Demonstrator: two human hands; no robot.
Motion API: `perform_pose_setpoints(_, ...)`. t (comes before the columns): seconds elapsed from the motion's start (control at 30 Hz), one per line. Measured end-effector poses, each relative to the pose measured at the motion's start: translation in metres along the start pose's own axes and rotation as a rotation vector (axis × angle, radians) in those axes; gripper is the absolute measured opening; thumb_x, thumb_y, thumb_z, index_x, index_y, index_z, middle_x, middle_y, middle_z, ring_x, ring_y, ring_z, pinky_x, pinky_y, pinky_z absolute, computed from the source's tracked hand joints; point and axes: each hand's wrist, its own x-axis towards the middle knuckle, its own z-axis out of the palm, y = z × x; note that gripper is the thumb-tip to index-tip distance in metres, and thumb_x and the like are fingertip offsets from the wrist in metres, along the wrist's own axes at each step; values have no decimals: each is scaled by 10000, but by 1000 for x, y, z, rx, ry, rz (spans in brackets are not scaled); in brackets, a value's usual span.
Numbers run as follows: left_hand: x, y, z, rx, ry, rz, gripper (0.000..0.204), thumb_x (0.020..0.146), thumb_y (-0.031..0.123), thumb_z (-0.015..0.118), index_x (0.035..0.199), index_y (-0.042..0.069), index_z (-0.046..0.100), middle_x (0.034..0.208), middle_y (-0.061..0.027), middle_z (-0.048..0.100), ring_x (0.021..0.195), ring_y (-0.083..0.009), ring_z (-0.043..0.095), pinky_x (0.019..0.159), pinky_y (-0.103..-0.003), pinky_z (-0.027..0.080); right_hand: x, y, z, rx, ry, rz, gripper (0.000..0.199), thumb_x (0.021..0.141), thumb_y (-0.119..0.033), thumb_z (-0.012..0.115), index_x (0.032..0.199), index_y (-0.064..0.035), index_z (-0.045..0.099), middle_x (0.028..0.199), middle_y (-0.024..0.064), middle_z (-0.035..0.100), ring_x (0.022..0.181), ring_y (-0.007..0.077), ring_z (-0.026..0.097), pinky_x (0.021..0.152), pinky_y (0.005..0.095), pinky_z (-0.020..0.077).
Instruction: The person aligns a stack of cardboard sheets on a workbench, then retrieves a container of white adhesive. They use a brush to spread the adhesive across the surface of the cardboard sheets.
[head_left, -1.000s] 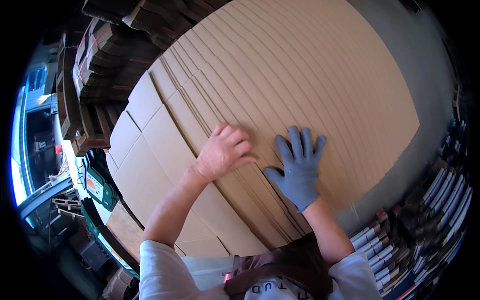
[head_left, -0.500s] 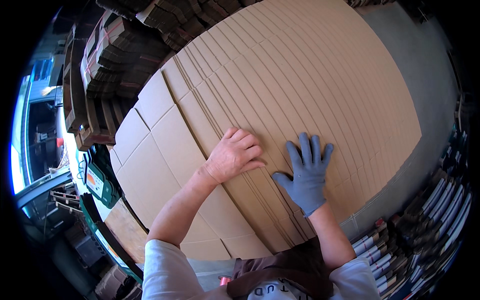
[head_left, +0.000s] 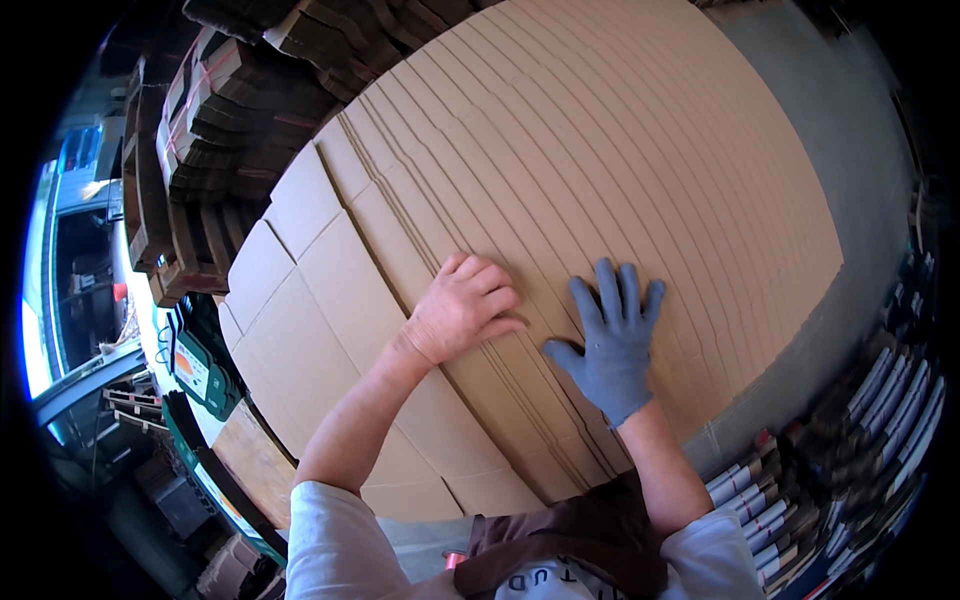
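Note:
A wide fan of overlapping flat cardboard box blanks [head_left: 610,150] spreads in front of me, their edges lying in close curved lines. At the left, a creased and slotted blank [head_left: 330,320] shows a broader face. My bare left hand [head_left: 468,305] rests on the fan near its left part, fingers curled and bunched, fingertips tucked out of sight; whether they grip an edge is hidden. To its right, my right hand [head_left: 612,345] in a grey glove lies flat on the blanks, fingers spread, holding nothing.
Bundled stacks of cardboard [head_left: 235,115] stand on a wooden pallet [head_left: 190,255] at the far left. A green-and-white printed stack [head_left: 205,365] sits beside the blanks. Piles of white-edged flat pieces [head_left: 760,510] fill the lower right; grey floor [head_left: 815,110] shows behind.
Almost nothing differs: the view has shifted slightly, and both hands keep their places and poses on the fanned cardboard blanks.

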Motion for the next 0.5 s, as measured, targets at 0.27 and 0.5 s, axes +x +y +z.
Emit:
perform_pose_setpoints(0.27, 1, -2, -1, 9, -4, -2, 305, 732, 356, 781, 859, 130, 620, 959, -21, 567, 942, -247, 526, 872, -405, 400, 3, 0, 0, 21, 15, 7, 813, 657, -465, 827, 1333, -130, 523, 1463, 149, 380, 1337, 420, 343, 1050, 743, 198)
perform_pose_setpoints(0.5, -1, -2, -1, 44, 2, 8, 318, 729, 358, 791, 857, 127, 613, 959, -21, 567, 942, -240, 530, 865, -399, 404, 3, -1, 1, 24, 21, 7, 822, 647, -462, 832, 1333, -138, 517, 1467, 148, 379, 1334, 420, 343, 1048, 744, 198)
